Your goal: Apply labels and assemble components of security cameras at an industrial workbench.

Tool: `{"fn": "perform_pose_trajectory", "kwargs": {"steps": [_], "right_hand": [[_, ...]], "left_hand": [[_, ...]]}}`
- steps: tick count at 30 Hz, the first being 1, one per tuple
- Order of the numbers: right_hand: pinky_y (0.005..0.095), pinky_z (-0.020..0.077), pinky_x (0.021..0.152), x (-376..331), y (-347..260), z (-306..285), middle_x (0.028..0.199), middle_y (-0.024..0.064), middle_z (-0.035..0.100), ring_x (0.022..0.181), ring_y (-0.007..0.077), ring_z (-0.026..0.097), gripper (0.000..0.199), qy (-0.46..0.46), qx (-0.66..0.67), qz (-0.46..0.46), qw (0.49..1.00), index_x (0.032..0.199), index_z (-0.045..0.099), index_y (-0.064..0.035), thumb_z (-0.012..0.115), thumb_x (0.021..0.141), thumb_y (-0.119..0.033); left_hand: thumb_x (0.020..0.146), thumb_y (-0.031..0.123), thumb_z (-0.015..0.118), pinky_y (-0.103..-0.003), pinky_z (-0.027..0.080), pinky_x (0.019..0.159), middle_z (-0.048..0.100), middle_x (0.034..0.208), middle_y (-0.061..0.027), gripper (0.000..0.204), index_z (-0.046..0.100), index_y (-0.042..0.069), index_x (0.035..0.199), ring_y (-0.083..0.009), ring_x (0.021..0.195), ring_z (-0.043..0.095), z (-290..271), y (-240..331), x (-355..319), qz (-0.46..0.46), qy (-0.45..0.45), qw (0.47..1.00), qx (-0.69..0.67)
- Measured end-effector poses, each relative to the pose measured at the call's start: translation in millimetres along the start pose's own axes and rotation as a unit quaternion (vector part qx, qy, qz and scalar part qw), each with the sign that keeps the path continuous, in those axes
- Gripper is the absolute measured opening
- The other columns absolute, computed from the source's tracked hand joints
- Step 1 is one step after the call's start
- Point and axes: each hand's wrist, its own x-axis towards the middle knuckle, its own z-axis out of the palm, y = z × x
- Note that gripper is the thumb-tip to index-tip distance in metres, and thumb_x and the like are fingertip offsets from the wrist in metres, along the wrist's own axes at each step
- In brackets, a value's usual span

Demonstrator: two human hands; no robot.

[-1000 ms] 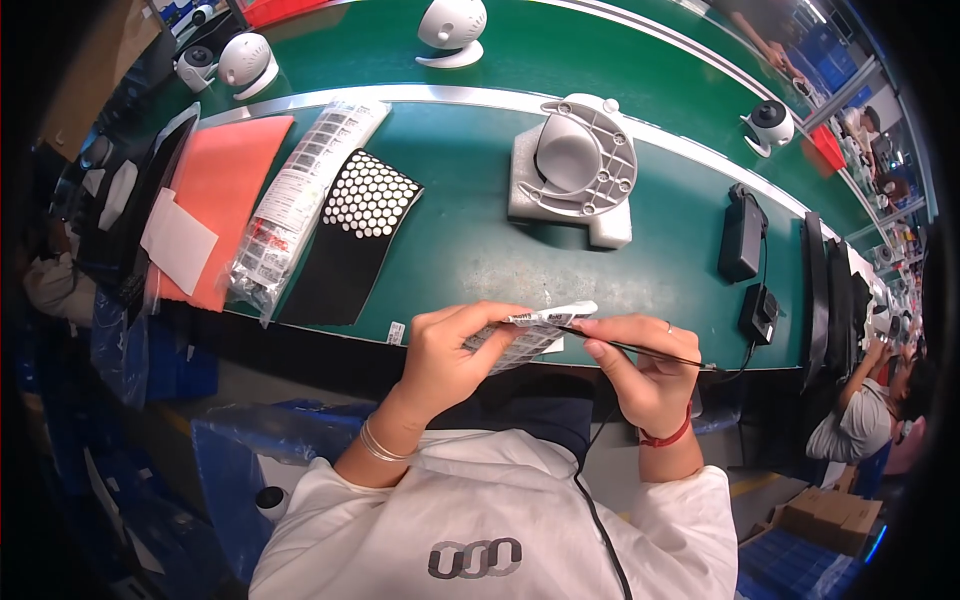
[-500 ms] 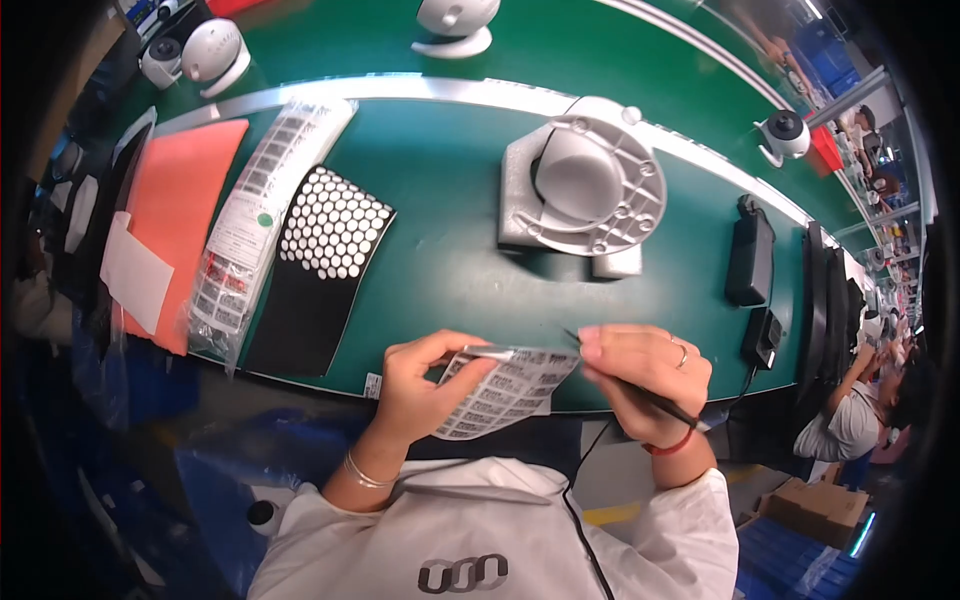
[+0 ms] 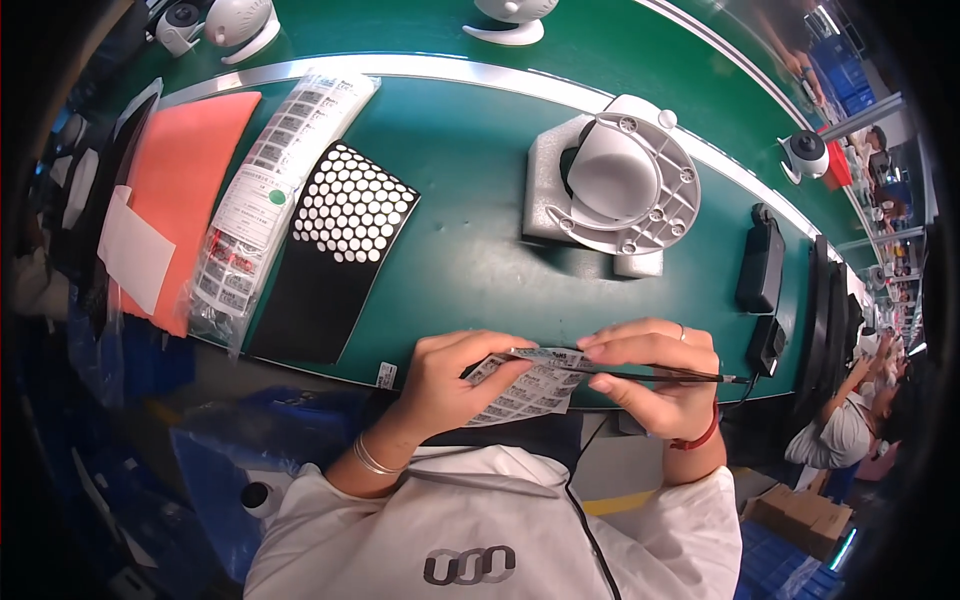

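This looks like a factory assembly line: a green workbench (image 3: 450, 190) adjoins a long green lane (image 3: 380, 35) where similar white rounded devices (image 3: 235, 22) stand spaced out, a co-worker (image 3: 838, 428) sits farther along, and cardboard boxes (image 3: 803, 517) show behind

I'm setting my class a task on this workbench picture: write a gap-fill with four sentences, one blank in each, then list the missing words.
1. The right hand holds a thin tool coloured ____.
2. The left hand pinches a label sheet, and the wristband on the other arm is coloured ____.
3. The dots on the dark sheet are coloured ____.
4. From the wearer's view, the dark sheet lies to the ____ of the round grey part.

Missing words: black; red; white; left.
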Motion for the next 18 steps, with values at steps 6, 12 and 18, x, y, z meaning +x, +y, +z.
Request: {"fn": "perform_pose_trajectory", "kwargs": {"steps": [6,12,18], "right_hand": [[0.0304,0.0562,0.069,1.3,-8.9,4.8,0.089,0.0141,0.072,0.081,0.0254,0.071,0.017,-0.015,-0.065,-0.011,0.998,0.089,0.071,0.0029,0.075,0.073,0.006],[0.0306,0.0565,0.069,-0.6,-9.2,7.1,0.084,0.0117,0.070,0.079,0.0246,0.070,0.023,0.023,-0.112,-0.041,0.993,0.090,0.072,0.0020,0.072,0.068,0.011],[0.0320,0.0582,0.068,4.5,-0.3,-4.6,0.081,0.0097,0.066,0.080,0.0260,0.070,0.033,0.074,-0.298,-0.156,0.939,0.091,0.071,0.0025,0.071,0.058,0.010]], "left_hand": [[0.076,0.003,0.077,-0.028,0.053,0.060,0.072,0.083,-0.0100,0.017,0.072,0.004,0.092,-0.0212,0.069,0.070,1.5,2.0,-0.8,0.014,0.013,1.000,0.008],[0.075,0.002,0.077,-0.028,0.053,0.060,0.072,0.084,-0.0097,0.019,0.072,0.004,0.093,-0.0214,0.069,0.070,0.8,2.8,1.2,0.019,0.002,1.000,0.021],[0.074,0.001,0.077,-0.028,0.052,0.060,0.072,0.083,-0.0088,0.020,0.072,0.005,0.093,-0.0199,0.067,0.068,-2.9,-0.5,1.4,0.023,-0.010,1.000,0.010]]}}
